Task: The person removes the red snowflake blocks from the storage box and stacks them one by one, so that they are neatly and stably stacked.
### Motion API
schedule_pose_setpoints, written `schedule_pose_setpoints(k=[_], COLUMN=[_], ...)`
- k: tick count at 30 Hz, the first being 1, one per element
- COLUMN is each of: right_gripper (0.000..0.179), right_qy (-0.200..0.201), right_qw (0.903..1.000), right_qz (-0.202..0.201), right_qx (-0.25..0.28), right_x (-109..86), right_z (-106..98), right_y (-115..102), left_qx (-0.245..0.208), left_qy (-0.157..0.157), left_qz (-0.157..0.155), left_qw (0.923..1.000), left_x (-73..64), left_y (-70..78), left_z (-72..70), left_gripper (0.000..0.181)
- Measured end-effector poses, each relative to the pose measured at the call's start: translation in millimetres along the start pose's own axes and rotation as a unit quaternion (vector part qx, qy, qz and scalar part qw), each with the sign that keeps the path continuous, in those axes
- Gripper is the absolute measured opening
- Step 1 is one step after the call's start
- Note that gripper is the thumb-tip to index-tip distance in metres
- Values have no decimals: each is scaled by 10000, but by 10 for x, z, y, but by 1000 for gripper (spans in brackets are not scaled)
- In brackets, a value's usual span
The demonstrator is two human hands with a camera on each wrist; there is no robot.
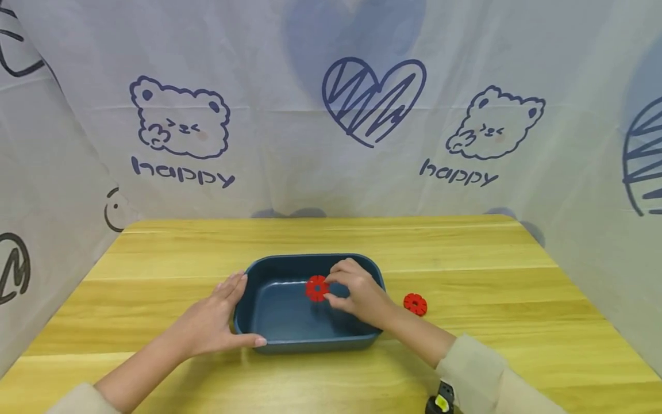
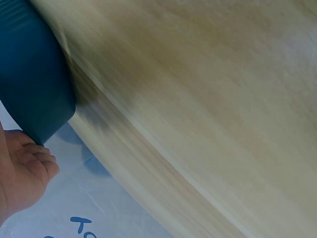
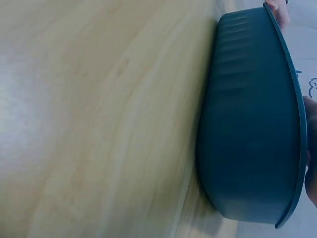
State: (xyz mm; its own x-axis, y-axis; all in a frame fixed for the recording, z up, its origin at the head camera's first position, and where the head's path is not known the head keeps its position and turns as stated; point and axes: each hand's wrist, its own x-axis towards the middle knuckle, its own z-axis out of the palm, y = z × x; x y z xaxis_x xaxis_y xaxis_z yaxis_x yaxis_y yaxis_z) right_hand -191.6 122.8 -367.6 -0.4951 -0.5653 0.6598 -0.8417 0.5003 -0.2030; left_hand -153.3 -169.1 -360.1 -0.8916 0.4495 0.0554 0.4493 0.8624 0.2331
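Note:
A dark blue-green rectangular tub (image 1: 289,313) stands on the wooden table. Inside its walls, my right hand (image 1: 362,296) pinches a red notched building disc (image 1: 316,288) between thumb and fingers, above the tub's floor. The left hand (image 1: 212,322) lies against the tub's left side, fingers stretched along the outer wall and thumb on the front rim. Another red notched disc (image 1: 415,304) lies on the table right of the tub. In the right wrist view the tub wall (image 3: 252,119) hides the held disc and most of the right hand (image 3: 311,144).
The wooden table (image 1: 455,247) extends around the tub on every side. Behind it hangs a pale cloth (image 1: 279,144) printed with bears and hearts. A dark watch-like band (image 1: 442,399) with a yellow-green patch shows beside the right sleeve.

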Motion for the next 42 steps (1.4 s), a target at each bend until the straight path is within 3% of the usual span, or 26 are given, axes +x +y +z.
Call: schedule_pose_setpoints(k=[6, 15, 28, 42], right_gripper=[23, 27, 34, 20], right_qy=[357, 512, 1065, 1320], right_qw=[9993, 9986, 9941, 9910], right_qz=[-55, -91, -188, -212], right_qx=[14, 24, 99, 86], right_x=[-68, -170, -375, -581], right_z=[-97, -182, -251, -421], right_y=[31, 80, 156, 256], left_qx=[10, 15, 2, -4], left_qy=[-12, -28, -15, -36], left_qz=[-8, 8, -15, -14], left_qw=[10000, 10000, 10000, 10000], left_x=[-1, -5, -13, -7], left_y=[8, 17, 18, 20], left_z=[-12, -12, 8, 7], left_gripper=[116, 115, 115, 115])
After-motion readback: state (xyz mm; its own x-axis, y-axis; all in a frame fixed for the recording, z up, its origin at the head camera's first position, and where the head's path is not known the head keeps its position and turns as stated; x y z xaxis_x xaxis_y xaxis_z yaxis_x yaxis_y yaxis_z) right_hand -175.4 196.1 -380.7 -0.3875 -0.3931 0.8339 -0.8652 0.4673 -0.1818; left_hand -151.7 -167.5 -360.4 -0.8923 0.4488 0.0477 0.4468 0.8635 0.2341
